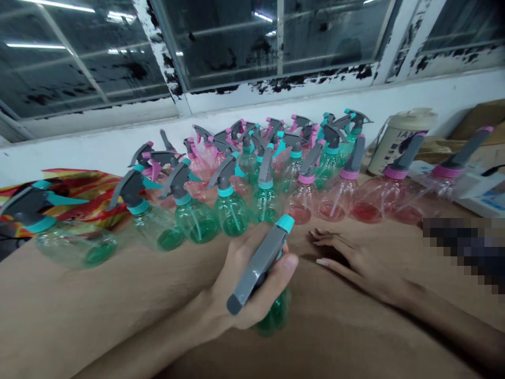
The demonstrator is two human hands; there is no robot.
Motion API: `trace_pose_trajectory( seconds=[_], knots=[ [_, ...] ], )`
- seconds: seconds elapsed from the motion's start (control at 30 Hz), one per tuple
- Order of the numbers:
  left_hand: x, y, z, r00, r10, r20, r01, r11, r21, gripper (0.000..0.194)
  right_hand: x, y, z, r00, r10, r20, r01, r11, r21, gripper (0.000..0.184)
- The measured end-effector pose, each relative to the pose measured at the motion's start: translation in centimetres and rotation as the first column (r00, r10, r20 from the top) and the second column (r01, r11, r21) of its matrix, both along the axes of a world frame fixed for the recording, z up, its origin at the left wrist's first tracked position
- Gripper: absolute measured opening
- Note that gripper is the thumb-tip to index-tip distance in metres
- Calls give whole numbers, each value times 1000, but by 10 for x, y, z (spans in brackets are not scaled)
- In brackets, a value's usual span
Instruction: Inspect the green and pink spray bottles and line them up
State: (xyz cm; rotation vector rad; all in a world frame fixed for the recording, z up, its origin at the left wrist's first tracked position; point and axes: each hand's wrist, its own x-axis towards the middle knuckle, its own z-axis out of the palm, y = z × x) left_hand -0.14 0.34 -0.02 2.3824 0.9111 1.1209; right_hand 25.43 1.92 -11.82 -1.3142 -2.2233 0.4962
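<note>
My left hand (pixel 252 279) is wrapped round the neck of a green spray bottle (pixel 276 316) with a grey trigger head and turquoise nozzle. Most of that bottle's body is hidden under the hand. My right hand (pixel 351 258) rests low over the table to the right, fingers apart and pointing left, with nothing in it. Just beyond the hands stands a row of spray bottles: green ones such as this green bottle (pixel 232 213) at the left and middle, pink ones such as this pink bottle (pixel 302 204) at the right.
More pink and green bottles crowd behind the front row, near the white wall (pixel 79 152). A red and yellow plastic bag (pixel 98 184) lies at the left. At the right are a white jug-like container (pixel 398 139) and a cardboard box (pixel 483 123). The brown table (pixel 118 305) lies beneath.
</note>
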Motion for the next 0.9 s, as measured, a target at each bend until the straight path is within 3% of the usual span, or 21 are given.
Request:
trace_pose_trajectory(
  seconds=[0.23,0.47,0.7,0.9],
  knots=[
    [0,2,-10,996,-23,88,24,1000,-13,27,1,0,1,999,0,32,-1,1000,29,43],
    [3,1,-24,953,-71,295,133,972,-194,66,-1,-1,2,999,-13,43,11,998,61,44],
    [6,-11,-20,977,59,207,-24,986,-167,61,4,4,-13,999,-2,38,-2,994,105,44],
    [-22,-30,-14,971,240,0,-240,970,-49,22,-2,-2,-19,997,-38,61,28,985,168,47]
  ],
)
